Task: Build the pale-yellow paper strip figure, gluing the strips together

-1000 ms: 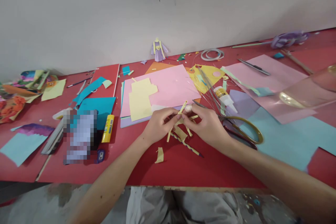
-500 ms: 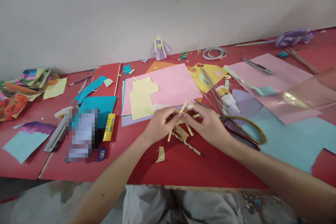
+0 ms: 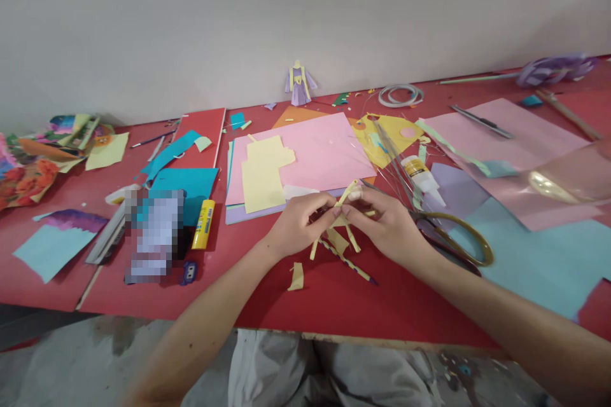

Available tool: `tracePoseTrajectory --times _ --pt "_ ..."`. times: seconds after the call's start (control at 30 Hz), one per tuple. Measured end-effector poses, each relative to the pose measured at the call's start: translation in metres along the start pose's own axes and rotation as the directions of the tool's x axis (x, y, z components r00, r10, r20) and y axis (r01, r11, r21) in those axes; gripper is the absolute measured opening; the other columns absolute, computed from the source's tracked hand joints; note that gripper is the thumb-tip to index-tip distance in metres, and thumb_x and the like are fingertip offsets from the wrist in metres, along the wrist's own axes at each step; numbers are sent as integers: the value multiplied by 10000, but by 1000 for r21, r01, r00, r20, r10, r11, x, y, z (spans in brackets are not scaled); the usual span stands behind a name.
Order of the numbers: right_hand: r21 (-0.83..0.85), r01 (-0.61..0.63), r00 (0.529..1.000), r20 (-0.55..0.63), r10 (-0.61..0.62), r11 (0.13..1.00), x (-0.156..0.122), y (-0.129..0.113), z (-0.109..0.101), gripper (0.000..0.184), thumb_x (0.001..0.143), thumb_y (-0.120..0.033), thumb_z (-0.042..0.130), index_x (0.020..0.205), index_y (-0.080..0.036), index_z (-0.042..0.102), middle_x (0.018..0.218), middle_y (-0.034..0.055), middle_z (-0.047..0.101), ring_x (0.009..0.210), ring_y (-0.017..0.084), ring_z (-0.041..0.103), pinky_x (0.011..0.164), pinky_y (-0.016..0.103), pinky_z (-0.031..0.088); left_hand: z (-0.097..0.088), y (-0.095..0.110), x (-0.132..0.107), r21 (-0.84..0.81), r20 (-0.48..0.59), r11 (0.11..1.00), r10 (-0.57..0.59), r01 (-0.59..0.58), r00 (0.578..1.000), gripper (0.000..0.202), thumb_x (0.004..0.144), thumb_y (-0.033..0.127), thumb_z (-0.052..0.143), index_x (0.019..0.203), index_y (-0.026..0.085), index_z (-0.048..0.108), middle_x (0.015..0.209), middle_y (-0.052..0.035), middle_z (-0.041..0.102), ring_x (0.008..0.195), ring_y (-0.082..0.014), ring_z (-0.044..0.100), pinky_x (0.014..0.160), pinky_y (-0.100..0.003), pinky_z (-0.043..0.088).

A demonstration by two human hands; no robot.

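Between both hands is a small figure of rolled pale yellow paper tubes (image 3: 353,190), with one tube end pointing up and others hanging below. My left hand (image 3: 301,224) pinches its middle from the left, thumb tip against the tube. From the right my right hand (image 3: 387,221) pinches the same spot, its thumb meeting the left one. Fingers hide the joint. Just under the hands lies a dotted pencil (image 3: 352,266), partly covered, and a torn yellow paper scrap (image 3: 296,276) is nearer the table edge. Scissors (image 3: 485,248) rest beside my right wrist.
Stacked sheets with a pink one (image 3: 324,152) on top lie beyond the hands. A glue bottle (image 3: 420,177) is at right, a glue stick (image 3: 203,224) at left near a blurred-out phone (image 3: 155,238). A purple paper doll (image 3: 299,86) leans on the wall.
The whole view has shifted slightly, so the table's things appear a little farther right. Both hands keep their pinch on the paper figure, with barely any movement.
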State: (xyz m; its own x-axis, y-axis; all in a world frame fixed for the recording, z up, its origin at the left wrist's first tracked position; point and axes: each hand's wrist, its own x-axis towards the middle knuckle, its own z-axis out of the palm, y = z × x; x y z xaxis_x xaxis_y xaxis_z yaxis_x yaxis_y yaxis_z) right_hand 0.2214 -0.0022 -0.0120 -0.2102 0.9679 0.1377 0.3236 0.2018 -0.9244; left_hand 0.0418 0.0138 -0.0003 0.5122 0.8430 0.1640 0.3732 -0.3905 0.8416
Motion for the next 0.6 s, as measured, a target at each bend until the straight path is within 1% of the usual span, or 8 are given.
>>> tracePoseTrajectory --times 0.1,0.2,0.37,0.6 --pt "43 -24 1000 10 23 999 1 1 1 102 831 -243 557 765 -196 621 732 -2 628 678 135 577 599 236 443 1 -1 -1 18 8 1000 3 -3 1000 272 936 356 472 776 162 576 689 3 560 633 -103 496 604 -215 372" --pt "95 -31 999 27 28 995 3 1 1 124 817 -257 549 742 -189 621 712 2 623 675 144 574 616 253 445 2 -3 -1 38 11 999 14 -15 1000 258 935 349 470 797 163 585 722 -7 586 664 -112 521 628 -219 385" --pt "145 -29 999 47 22 989 5 0 1 130 795 -249 542 696 -191 603 693 5 606 714 164 578 652 271 451 3 -4 -2 45 7 998 34 -35 999 248 931 328 473 765 167 562 690 6 557 641 -106 494 619 -218 376" --pt "223 -87 995 66 74 971 3 1 2 130 797 -265 555 700 -192 599 695 -5 592 695 154 569 676 280 446 3 -4 -2 36 7 999 37 -37 999 251 931 326 465 754 167 545 678 8 537 635 -104 477 611 -218 363"
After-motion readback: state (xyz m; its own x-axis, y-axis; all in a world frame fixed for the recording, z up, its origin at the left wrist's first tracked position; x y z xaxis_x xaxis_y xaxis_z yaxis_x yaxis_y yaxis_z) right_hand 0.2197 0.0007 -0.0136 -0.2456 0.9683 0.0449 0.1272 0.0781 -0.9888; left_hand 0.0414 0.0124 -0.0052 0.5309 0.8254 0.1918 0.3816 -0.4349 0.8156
